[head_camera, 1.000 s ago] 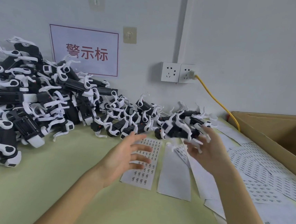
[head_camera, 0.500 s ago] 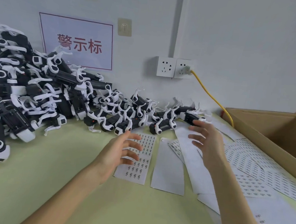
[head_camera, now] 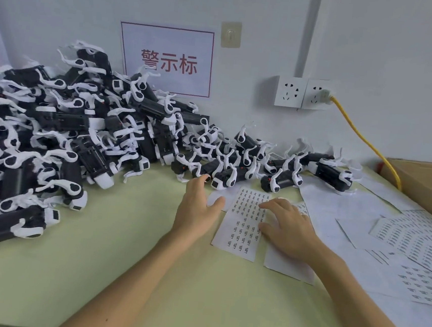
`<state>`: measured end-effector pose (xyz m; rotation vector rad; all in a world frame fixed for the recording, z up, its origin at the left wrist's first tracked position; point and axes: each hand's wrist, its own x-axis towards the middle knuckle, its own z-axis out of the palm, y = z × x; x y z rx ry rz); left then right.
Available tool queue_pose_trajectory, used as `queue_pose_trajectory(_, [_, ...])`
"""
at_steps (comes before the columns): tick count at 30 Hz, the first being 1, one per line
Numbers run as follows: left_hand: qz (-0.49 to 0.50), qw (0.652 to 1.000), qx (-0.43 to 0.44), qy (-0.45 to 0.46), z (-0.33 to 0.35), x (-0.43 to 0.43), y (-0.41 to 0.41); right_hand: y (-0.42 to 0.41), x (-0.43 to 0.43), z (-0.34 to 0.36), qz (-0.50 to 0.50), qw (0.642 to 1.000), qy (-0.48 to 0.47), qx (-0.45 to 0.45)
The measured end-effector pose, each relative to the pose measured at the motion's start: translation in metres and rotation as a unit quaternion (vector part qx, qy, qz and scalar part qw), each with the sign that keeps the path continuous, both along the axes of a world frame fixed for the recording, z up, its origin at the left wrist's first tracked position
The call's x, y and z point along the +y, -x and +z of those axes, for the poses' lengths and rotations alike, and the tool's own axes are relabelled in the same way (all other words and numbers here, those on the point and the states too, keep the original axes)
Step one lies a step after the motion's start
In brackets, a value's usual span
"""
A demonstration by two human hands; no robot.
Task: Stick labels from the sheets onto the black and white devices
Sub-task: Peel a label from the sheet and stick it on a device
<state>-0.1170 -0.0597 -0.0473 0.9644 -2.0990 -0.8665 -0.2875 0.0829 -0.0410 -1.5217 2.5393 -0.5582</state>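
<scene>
A big heap of black and white devices fills the left of the green table, thinning to a row of single devices along the wall. A label sheet with small printed labels lies in front of that row. My left hand rests flat on the table just left of the sheet, fingers straight, fingertips close to a device. My right hand lies on the sheet's right part, its fingers slightly bent and touching the labels. Neither hand holds anything.
More label sheets and blank backing papers are spread over the right side. A cardboard box stands at the far right. A yellow cable runs from the wall socket. A paper sign hangs behind the heap.
My right hand let go of a device at the row's right end and came down onto the label sheet. My left hand dropped flat onto the table. The view shifted left.
</scene>
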Motion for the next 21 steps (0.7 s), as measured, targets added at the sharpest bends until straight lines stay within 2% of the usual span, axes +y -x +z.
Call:
queue_pose_trajectory(4, [0.058,0.998,-0.016,0.019,0.006,-0.010,-0.008,0.001,0.001,0.002,0.003,0.999,0.023,-0.026])
queue_pose_trajectory(6, [0.090,0.993,-0.055,0.043,0.013,-0.025,-0.016,0.000,0.002,0.003,0.003,0.999,0.028,-0.029])
queue_pose_trajectory(8, [0.124,0.980,-0.114,0.109,0.027,-0.047,-0.026,-0.001,0.002,0.003,0.003,0.999,0.028,-0.027])
queue_pose_trajectory(10, [0.161,0.948,-0.170,0.215,0.050,-0.076,-0.036,-0.002,0.002,0.003,0.001,0.999,0.027,-0.028])
queue_pose_trajectory(13, [0.191,0.867,-0.250,0.387,0.089,-0.120,-0.048,-0.004,0.002,0.005,0.005,0.999,0.030,-0.035])
queue_pose_trajectory(15, [0.186,0.821,-0.307,0.444,0.107,-0.144,-0.050,-0.003,0.002,0.007,0.009,0.998,0.041,-0.046])
queue_pose_trajectory(16, [0.179,0.812,-0.327,0.449,0.113,-0.155,-0.050,-0.004,0.002,0.007,0.010,0.998,0.046,-0.051])
queue_pose_trajectory(19, [0.144,0.840,-0.337,0.399,0.134,-0.179,-0.046,-0.004,0.002,0.006,0.009,0.997,0.057,-0.055])
queue_pose_trajectory(21, [0.146,0.834,-0.369,0.383,0.147,-0.187,-0.043,-0.004,0.002,0.006,0.008,0.997,0.055,-0.055])
